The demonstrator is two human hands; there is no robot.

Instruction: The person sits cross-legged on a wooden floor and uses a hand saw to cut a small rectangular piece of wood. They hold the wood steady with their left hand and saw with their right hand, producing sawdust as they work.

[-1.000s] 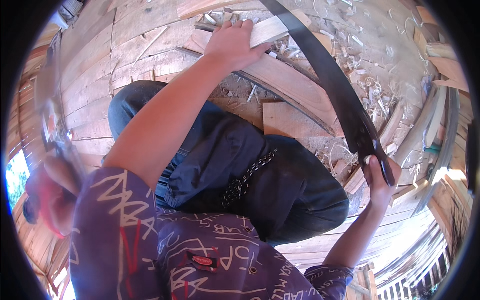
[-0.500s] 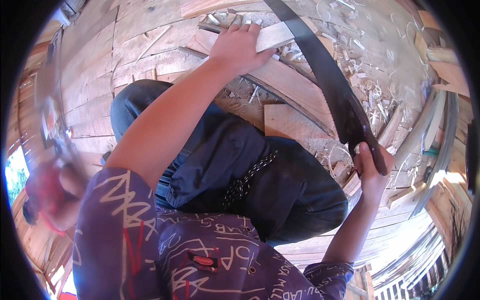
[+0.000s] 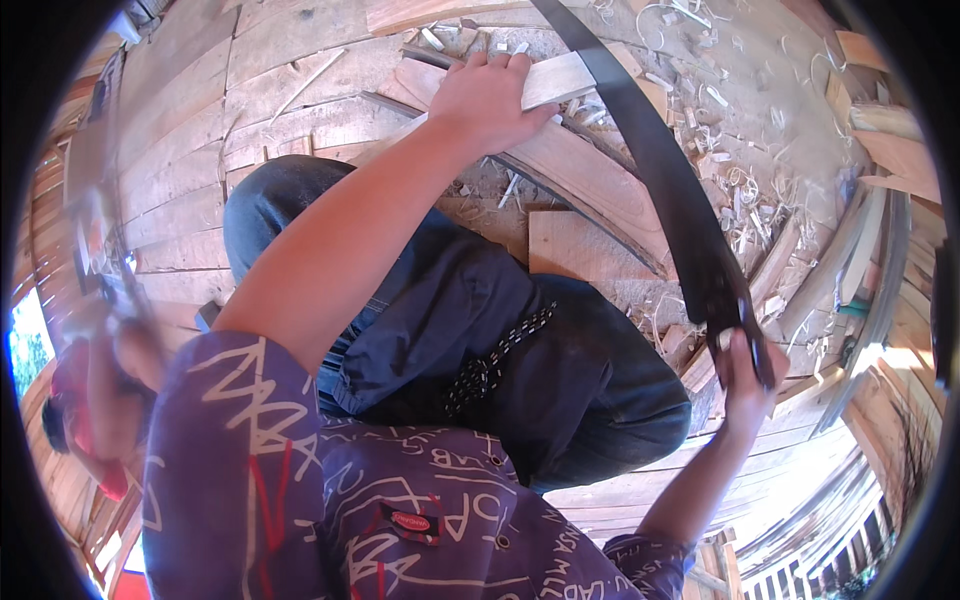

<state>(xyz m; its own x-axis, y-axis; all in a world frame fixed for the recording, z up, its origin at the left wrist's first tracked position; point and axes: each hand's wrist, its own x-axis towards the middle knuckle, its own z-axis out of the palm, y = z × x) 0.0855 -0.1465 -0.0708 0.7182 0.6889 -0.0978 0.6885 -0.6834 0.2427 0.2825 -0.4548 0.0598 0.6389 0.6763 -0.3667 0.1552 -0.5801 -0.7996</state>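
My right hand (image 3: 745, 378) is closed round the dark handle of a handsaw (image 3: 662, 175), whose long blade runs up and to the left. The blade lies against the right end of a pale wooden strip (image 3: 560, 80). Across that strip my left hand (image 3: 485, 108) is clamped, fingers over its far side and thumb along the near side. Below the strip a wider board (image 3: 590, 180) slants down to the right. The left part of the strip is hidden under my hand.
Curled shavings and wood chips (image 3: 735, 190) litter the floor around the saw. A flat board piece (image 3: 575, 245) lies by my knees. Long planks (image 3: 870, 240) are stacked at the right. Another person (image 3: 95, 410) sits at the left edge, blurred.
My right hand has drawn the saw down toward me, so its handle sits lower. My left hand has shifted slightly right with the strip.
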